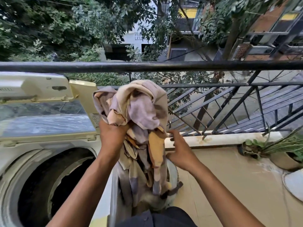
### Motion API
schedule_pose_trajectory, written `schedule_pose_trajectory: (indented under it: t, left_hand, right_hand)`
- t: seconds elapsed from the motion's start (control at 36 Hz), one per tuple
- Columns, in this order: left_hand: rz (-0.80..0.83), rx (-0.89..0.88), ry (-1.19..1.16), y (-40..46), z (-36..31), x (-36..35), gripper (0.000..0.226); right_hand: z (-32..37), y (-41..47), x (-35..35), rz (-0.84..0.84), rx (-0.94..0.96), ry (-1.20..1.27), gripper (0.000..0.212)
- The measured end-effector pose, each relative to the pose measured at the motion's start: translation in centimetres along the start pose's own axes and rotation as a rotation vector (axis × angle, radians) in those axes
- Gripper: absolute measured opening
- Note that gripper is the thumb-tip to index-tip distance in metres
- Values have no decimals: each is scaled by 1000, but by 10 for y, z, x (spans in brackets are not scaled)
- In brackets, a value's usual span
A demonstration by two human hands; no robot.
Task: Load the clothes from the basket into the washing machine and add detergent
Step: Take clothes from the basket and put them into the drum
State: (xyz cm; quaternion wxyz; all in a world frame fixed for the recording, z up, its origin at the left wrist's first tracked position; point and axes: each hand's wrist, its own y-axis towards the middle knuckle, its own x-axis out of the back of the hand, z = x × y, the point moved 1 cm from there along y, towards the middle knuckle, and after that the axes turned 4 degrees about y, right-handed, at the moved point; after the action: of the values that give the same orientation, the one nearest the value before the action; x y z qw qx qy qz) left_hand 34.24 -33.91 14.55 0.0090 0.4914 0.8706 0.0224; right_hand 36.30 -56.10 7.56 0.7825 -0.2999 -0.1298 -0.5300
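Note:
A patchy cream, lilac and orange cloth (139,112) hangs bunched in the middle of the view. My left hand (113,136) grips it high up, fingers closed on the fabric. My right hand (178,153) touches its lower right edge with fingers curled on the fabric. The cloth's tail trails down into the basket (173,171), which is mostly hidden behind it. The top-loading washing machine (19,154) stands at the left with its lid (45,118) raised and its dark drum (55,182) open just left of my left forearm.
A black balcony railing (164,66) runs across the view behind the cloth, above a low cream ledge (221,138). Potted plants (285,154) sit at the right on the tan floor. A pale round object (295,184) lies at the right edge.

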Motion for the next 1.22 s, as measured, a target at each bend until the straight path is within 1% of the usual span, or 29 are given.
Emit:
schedule_pose_trajectory:
  t: [0.03, 0.06, 0.08, 0.11, 0.14, 0.19, 0.22, 0.25, 0.33, 0.36, 0.44, 0.53, 0.56, 0.61, 0.67, 0.69, 0.75, 0.83, 0.89, 0.94, 1.0, 1.06, 1.11, 1.14, 1.17, 1.22]
  left_hand:
    - [8, -2, -12, 1, -4, 2, 55]
    - [14, -12, -32, 1, -10, 3, 62]
    - [20, -24, -50, 2, -14, 5, 68]
    - [23, -36, -66, 2, -19, 5, 68]
    - [32, -58, -68, 3, -23, 6, 63]
    - [62, -92, -50, 5, -30, 7, 49]
    - [70, -95, -42, 6, -32, 7, 45]
    - [77, -98, -28, 8, -33, 8, 43]
    - [70, -66, 27, 9, -32, 12, 49]
    - [76, -64, 52, 9, -31, 14, 47]
    - [93, -60, 120, 7, -26, 15, 40]
    - [105, -61, 221, 4, -19, 16, 43]
    - [103, -56, 261, 4, -16, 16, 48]
    - [95, -45, 359, 5, -10, 16, 71]
    - [52, -6, 454, 3, -5, 15, 88]
    - [31, 12, 487, 2, -3, 14, 91]
    - [5, 36, 535, -1, -3, 11, 91]
    - [-9, 47, 580, -1, -2, 10, 88]
    - [36, 52, 492, -1, -3, 12, 90]
    - [145, 46, 300, 1, -4, 14, 91]
    - [302, 53, 153, 2, -6, 15, 88]
    - [463, 58, 75, 2, -9, 16, 100]
    - [527, 48, 82, 0, -10, 13, 112]
    - [539, 24, 110, -3, -11, 10, 114]
    - [540, -3, 140, -4, -11, 6, 110]
    - [523, -49, 179, -5, -8, -5, 95]
  right_hand:
    - [-14, 2, -7, 59, -89, -118, 86]
    - [-24, 3, -15, 91, -157, -173, 95]
    - [-33, 6, -23, 105, -186, -168, 99]
    - [-40, 8, -31, 108, -199, -141, 95]
    - [-45, 10, -38, 106, -208, -122, 84]
    - [-51, 15, -47, 100, -228, -150, 54]
    - [-53, 17, -49, 80, -237, -171, 41]
    - [-55, 19, -50, 48, -240, -185, 33]
    - [-54, 23, -41, -54, -206, -169, 24]
    - [-54, 24, -36, -88, -176, -156, 23]
    - [-44, 23, -16, -217, -107, -28, 27]
    - [-27, 17, 4, -250, -43, 160, 32]
    - [-17, 12, 10, -257, -18, 217, 36]
    - [13, -2, 20, -264, 51, 331, 42]
    - [37, -14, 29, -261, 133, 439, 29]
    - [46, -20, 33, -262, 158, 497, 24]
    - [61, -30, 41, -266, 223, 608, 34]
    - [76, -38, 47, -247, 313, 773, 33]
    - [86, -42, 49, -184, 331, 847, 32]
    - [96, -47, 46, -82, 336, 887, 34]
    - [104, -49, 40, -12, 345, 885, 27]
    - [106, -50, 35, 43, 354, 888, 25]
    - [108, -50, 31, 96, 357, 826, 32]
    - [110, -52, 30, 123, 361, 788, 37]
    - [112, -52, 28, 145, 362, 743, 41]
    - [112, -50, 24, 140, 379, 643, 44]
